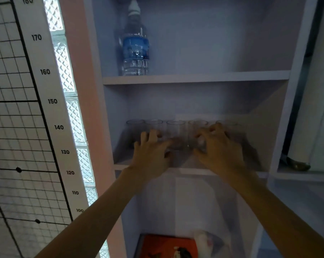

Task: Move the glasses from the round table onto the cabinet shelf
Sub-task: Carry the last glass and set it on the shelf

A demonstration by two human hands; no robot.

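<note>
Setting: a domestic interior, likely a home fitted out for recording. Evidence: a pale built-in cabinet at frame centre holding a water bottle on the upper shelf and a row of clear glasses on the middle shelf; a glass-block window strip left of centre. A height scale numbered 100 to 180 beside a black grid fills the left of the frame.

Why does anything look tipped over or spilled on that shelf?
Nothing stands out. The glasses stand upright in a row on the middle shelf, and the water bottle above stands straight. No spill shows.
</note>
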